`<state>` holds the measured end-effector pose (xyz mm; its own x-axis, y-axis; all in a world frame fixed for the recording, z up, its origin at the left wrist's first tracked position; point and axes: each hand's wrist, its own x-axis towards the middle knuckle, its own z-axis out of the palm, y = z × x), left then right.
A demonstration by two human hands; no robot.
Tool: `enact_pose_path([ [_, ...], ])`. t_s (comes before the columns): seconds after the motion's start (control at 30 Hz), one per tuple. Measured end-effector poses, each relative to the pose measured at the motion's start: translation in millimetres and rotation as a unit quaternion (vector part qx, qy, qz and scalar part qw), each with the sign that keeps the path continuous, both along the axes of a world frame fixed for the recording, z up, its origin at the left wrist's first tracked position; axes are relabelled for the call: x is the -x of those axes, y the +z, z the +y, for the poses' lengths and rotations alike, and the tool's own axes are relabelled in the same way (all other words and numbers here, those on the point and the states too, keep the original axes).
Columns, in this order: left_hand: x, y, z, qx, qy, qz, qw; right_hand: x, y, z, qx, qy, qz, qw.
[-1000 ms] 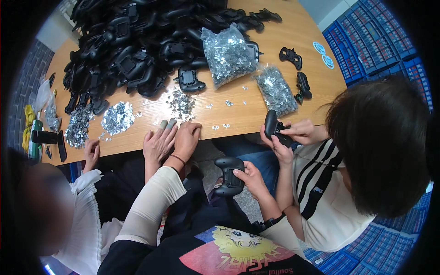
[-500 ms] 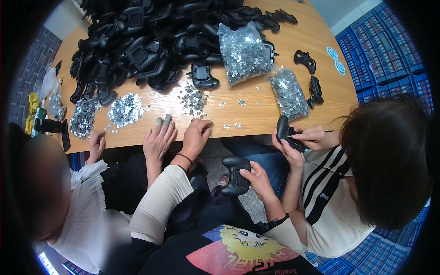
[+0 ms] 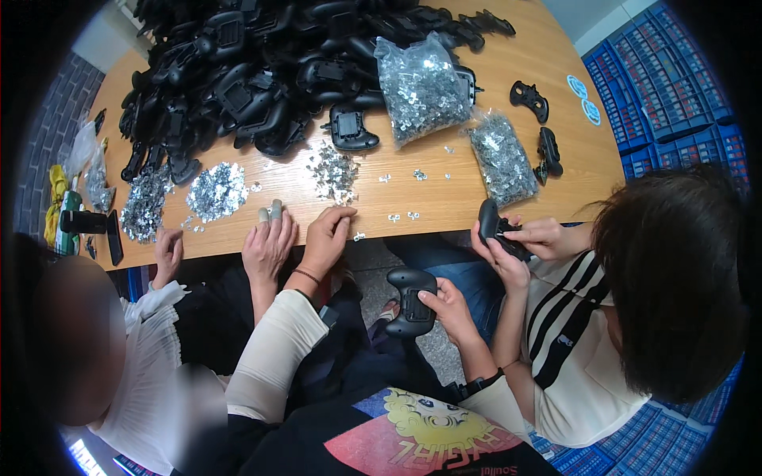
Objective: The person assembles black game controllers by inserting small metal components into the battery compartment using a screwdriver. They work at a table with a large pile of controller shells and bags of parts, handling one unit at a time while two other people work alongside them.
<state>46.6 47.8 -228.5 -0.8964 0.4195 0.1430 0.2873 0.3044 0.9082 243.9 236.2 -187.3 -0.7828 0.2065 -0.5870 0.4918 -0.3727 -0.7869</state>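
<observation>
My left hand (image 3: pixel 324 238) rests at the table's near edge, its fingers curled and pressed together. Whatever lies between the fingertips is hidden. Just right of it, a small silvery metal piece (image 3: pixel 359 236) lies at the edge. Beyond that hand spreads a loose pile of shiny metal pieces (image 3: pixel 333 173). My right hand (image 3: pixel 449 305) grips a black game controller (image 3: pixel 412 300) below the table edge, over my lap. The thumb presses on its face beside a rectangular recess, which faces up.
A big heap of black controllers (image 3: pixel 238 87) covers the far left. Two clear bags of metal pieces (image 3: pixel 425 95) (image 3: pixel 502 163) sit toward the right. A co-worker's hands (image 3: pixel 270 250) are left of mine; another co-worker's hands (image 3: pixel 516 242) hold a controller at right.
My left hand has drawn back slightly to the left, and the metal piece at the table edge now shows beside it. The right hand and controller have barely moved.
</observation>
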Motion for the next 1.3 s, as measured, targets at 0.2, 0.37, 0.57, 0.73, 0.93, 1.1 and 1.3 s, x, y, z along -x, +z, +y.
enact_pose_path([
  [0.2,-9,22,-9,0.059,-0.096,0.034,0.993,1,3,-1,-0.003,-0.005,0.005,1.000],
  [0.37,-9,15,-9,0.100,-0.116,0.114,0.982,3,1,-1,-0.008,0.003,0.010,1.000],
  [0.57,-8,17,12,0.160,-0.045,0.112,0.980,5,1,-3,0.003,-0.008,0.017,1.000],
  [0.73,-7,19,22,0.173,-0.027,0.069,0.982,2,5,-3,-0.002,-0.009,0.012,1.000],
  [0.93,-7,13,7,0.101,-0.045,0.034,0.993,-3,3,-1,-0.002,-0.018,0.006,1.000],
  [1.1,-5,17,13,0.156,-0.052,0.079,0.983,-2,2,-4,-0.001,-0.016,0.009,1.000],
  [1.3,-1,16,19,0.188,-0.056,0.094,0.976,-2,3,-4,-0.008,-0.016,0.006,1.000],
])
